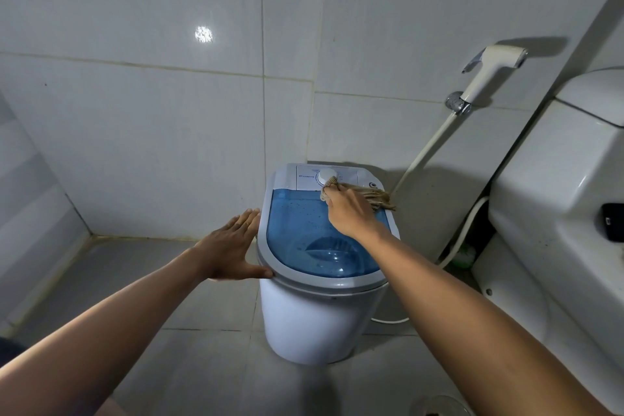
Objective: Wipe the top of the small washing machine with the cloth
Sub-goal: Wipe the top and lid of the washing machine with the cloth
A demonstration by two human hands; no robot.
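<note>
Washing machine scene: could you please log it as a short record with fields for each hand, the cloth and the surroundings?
machine: small washing machine, white body, blue see-through lid, white dial on the rear panel
right hand: right hand presses the cloth at the lid's far edge, by the dial
left hand: left hand open, flat against the machine's left rim
cloth: beige, bunched, trailing to the right
surroundings: toilet cistern at right, spray hose on the tiled wall

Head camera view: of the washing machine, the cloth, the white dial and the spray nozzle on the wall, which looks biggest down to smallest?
1. washing machine
2. spray nozzle
3. cloth, partly under the right hand, so unsure against the nozzle
4. white dial
</note>
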